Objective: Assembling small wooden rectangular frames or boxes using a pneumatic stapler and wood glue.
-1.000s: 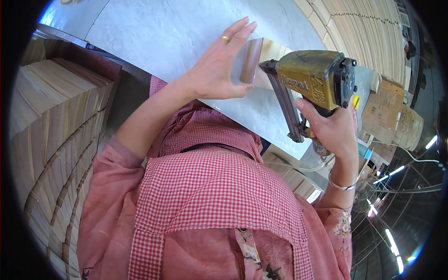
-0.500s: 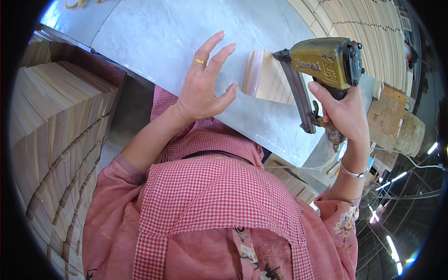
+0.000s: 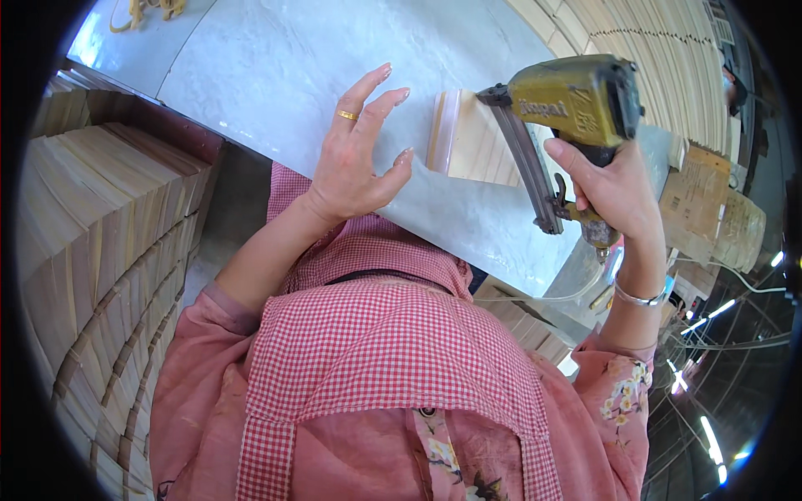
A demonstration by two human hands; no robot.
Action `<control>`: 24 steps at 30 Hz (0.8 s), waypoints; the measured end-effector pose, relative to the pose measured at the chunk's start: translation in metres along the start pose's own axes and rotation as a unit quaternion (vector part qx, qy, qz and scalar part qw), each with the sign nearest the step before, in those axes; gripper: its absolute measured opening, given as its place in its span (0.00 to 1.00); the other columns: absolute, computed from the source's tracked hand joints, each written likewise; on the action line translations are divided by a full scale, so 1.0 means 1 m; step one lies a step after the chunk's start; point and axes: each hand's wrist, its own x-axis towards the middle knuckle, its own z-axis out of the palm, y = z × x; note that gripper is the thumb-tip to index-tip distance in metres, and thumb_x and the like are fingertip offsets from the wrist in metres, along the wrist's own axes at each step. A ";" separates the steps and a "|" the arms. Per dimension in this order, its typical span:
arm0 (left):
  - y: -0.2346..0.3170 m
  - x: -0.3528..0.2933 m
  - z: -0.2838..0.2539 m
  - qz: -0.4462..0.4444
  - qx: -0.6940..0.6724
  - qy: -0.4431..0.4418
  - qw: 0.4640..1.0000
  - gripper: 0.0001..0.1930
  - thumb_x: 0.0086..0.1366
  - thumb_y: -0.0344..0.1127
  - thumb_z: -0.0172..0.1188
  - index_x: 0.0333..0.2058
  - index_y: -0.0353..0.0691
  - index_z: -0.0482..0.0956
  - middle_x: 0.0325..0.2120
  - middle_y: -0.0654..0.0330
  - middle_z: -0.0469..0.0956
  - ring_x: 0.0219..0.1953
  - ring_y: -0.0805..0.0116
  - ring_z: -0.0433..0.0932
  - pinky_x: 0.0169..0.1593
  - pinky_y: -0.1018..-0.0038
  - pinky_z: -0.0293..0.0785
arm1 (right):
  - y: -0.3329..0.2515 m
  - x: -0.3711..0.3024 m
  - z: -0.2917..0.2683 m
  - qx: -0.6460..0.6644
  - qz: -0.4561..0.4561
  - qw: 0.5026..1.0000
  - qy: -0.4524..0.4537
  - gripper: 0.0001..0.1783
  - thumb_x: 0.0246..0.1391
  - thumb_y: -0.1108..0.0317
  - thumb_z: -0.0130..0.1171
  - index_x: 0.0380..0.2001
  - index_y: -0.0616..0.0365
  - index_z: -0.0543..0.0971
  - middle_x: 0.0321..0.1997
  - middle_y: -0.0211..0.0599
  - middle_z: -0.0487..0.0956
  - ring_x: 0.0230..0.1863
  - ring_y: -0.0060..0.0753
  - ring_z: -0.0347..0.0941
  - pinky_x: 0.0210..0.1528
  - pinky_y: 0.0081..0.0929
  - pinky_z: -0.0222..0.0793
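Note:
A yellow-gold pneumatic nail gun (image 3: 558,102) with a dark slanting magazine is gripped by my right hand (image 3: 614,185), its nose over the far right corner of a small wooden piece. That piece (image 3: 484,149) is pale, with a raised strip along its left edge, and lies on the grey marbled tabletop (image 3: 284,92). The gun's magazine hides the wood's right side; whether the nose touches it I cannot tell. To the left of the wood, my left hand (image 3: 355,163) hovers with fingers apart, a gold ring on one, holding nothing.
Tall stacks of wooden boards (image 3: 100,225) stand at the left beside the table. More pale board stacks (image 3: 660,75) rise at the far right, near a cardboard box (image 3: 695,200). An air hose (image 3: 543,298) runs below the table's right edge. Yellow loops (image 3: 154,10) lie at the far left.
The nail gun has shifted slightly left and tilted in my right hand. My left hand has drifted a little left, still spread. The wooden piece appears slightly farther left in view.

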 end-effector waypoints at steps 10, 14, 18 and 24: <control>0.046 0.048 0.024 0.081 0.072 -0.139 0.984 0.24 0.50 0.35 0.71 0.47 0.39 0.76 0.63 0.47 0.69 0.64 0.52 0.68 0.70 0.54 0.59 | 0.068 -0.023 -0.037 0.037 0.032 0.994 0.094 0.19 0.55 0.63 0.71 0.40 0.68 0.80 0.16 0.30 0.75 0.11 0.19 0.64 0.14 0.17 0.59; 0.067 0.073 0.074 0.162 0.155 -0.227 0.948 0.25 0.48 0.40 0.74 0.44 0.41 0.76 0.59 0.47 0.72 0.63 0.49 0.67 0.70 0.48 0.54 | 0.084 -0.024 -0.036 0.062 0.040 0.992 0.104 0.18 0.56 0.62 0.71 0.39 0.67 0.79 0.15 0.29 0.74 0.11 0.19 0.64 0.14 0.18 0.59; 0.069 0.080 0.096 0.128 0.222 -0.297 0.920 0.26 0.42 0.41 0.75 0.43 0.41 0.79 0.56 0.47 0.73 0.58 0.50 0.69 0.66 0.52 0.58 | 0.086 -0.025 -0.035 0.078 0.050 0.990 0.108 0.18 0.56 0.62 0.71 0.40 0.66 0.79 0.15 0.29 0.73 0.11 0.20 0.64 0.14 0.18 0.59; 0.065 0.083 0.099 0.110 0.194 -0.291 0.931 0.26 0.38 0.41 0.74 0.40 0.41 0.83 0.53 0.49 0.74 0.55 0.53 0.69 0.63 0.56 0.60 | 0.079 -0.019 -0.033 0.058 0.059 0.993 0.083 0.19 0.57 0.61 0.71 0.41 0.67 0.79 0.14 0.29 0.73 0.11 0.20 0.64 0.14 0.18 0.59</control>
